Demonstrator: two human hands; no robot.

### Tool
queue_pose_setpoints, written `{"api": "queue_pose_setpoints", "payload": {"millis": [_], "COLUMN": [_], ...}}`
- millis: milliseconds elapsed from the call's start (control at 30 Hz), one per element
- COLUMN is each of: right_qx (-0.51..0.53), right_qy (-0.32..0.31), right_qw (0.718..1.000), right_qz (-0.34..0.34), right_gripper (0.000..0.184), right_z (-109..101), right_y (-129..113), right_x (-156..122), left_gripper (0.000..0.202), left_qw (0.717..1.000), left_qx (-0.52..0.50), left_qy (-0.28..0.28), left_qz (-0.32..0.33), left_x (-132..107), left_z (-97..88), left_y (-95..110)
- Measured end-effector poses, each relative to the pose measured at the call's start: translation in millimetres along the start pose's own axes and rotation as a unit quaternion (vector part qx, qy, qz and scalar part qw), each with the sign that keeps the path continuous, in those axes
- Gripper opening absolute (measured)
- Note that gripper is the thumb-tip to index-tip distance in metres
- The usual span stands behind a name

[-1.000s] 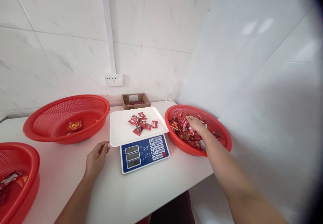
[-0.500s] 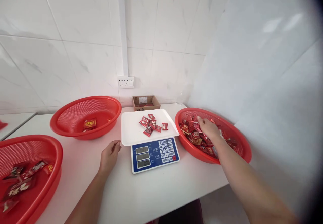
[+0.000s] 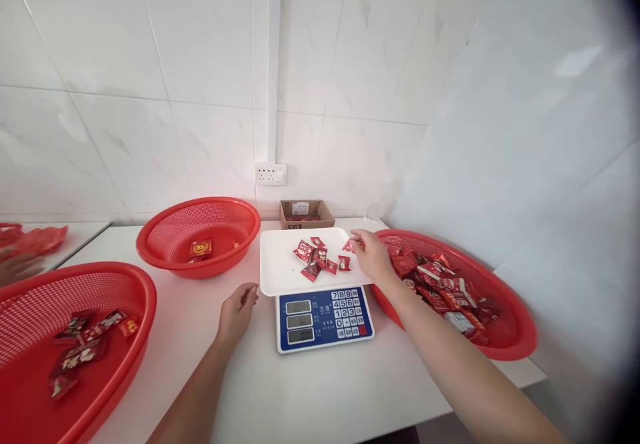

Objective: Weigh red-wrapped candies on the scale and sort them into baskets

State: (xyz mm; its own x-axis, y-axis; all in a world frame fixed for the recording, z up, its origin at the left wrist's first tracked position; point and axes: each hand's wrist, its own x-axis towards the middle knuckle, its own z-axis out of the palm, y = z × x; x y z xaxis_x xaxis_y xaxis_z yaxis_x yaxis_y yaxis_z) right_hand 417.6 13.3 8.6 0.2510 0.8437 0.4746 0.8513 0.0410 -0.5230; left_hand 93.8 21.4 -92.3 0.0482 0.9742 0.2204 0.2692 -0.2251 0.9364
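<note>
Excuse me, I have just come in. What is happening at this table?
The person's right hand pinches a small red wrapped packet over the white rectangular tray of a blue and white electronic scale. Several small red wrapped packets lie on that tray. The left hand is loosely curled beside it; whether it holds anything is unclear. The round red plastic basket on the right contains many packets.

We hold a small red-and-white packet (image 3: 349, 246) at the right end of the white tray (image 3: 280, 264) of the scale (image 3: 324, 303), whose blue keypad panel (image 3: 323, 329) faces us. On the tray we see six red wrapped packets (image 3: 321, 257), most bunched near the middle; to the right, the wide red basket (image 3: 527, 347) holds a heap of mostly red packets (image 3: 445, 284).
</note>
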Motion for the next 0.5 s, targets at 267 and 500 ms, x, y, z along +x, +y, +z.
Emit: {"api": "queue_pose_setpoints", "payload": {"millis": [267,500], "right_qx": [0.019,-0.056], "right_qy": [-0.109,-0.216], "right_qw": [0.988,0.972], "right_qz": [-0.105,-0.071], "right_gripper": [0.048,0.069], "right_z": [45.3,57.5], "right_y": [-24.7,-26.3], "right_x": [-3.7,8.8], "left_gripper": [0.035,0.029], "left_qw": [1.000,1.000], "left_qx": [-0.004,0.005], "left_qy": [0.009,0.003], "left_qz": [0.012,0.024], "left_x": [-0.3,-3.0], "left_z": [-0.6,-1.3], "left_y": [1.8,14.2]}}
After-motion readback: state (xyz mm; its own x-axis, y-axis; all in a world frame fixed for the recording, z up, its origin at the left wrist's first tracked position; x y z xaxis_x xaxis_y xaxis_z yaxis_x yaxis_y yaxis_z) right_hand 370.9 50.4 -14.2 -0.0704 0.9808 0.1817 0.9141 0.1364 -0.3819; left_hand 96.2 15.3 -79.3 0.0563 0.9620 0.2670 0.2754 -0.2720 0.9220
